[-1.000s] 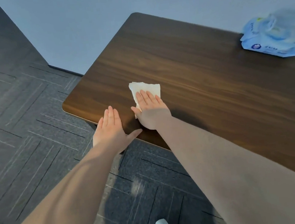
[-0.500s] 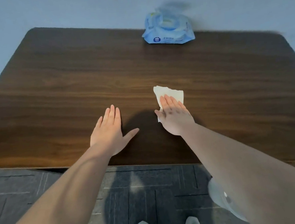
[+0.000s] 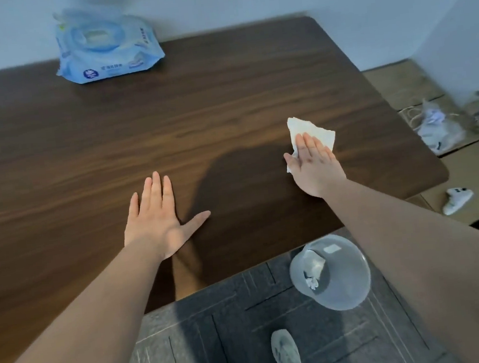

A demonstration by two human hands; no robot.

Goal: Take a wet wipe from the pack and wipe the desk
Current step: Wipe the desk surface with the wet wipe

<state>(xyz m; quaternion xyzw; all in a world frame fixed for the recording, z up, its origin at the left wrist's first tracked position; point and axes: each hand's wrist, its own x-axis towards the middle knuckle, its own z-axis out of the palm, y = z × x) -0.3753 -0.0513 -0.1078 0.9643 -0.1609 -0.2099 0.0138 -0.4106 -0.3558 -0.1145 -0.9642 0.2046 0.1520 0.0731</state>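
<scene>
A white wet wipe (image 3: pixel 313 133) lies flat on the dark wooden desk (image 3: pixel 166 124), toward its right end. My right hand (image 3: pixel 312 164) presses down on the wipe with flat fingers, covering its near part. My left hand (image 3: pixel 158 217) rests palm down on the desk near the front edge, fingers spread, holding nothing. The light blue wet wipe pack (image 3: pixel 106 47) sits at the back of the desk by the wall, its lid area facing up.
A clear plastic bin (image 3: pixel 330 272) with crumpled wipes inside stands on the grey carpet below the desk's front right edge. Cardboard (image 3: pixel 469 167) with a plastic bag (image 3: pixel 441 125) and a white object (image 3: pixel 456 200) lies right of the desk. My shoes (image 3: pixel 284 352) are below.
My right hand has slid the wipe rightward across the desk, from near the left corner toward the right end. The view has turned right with it. My left hand stays flat.
</scene>
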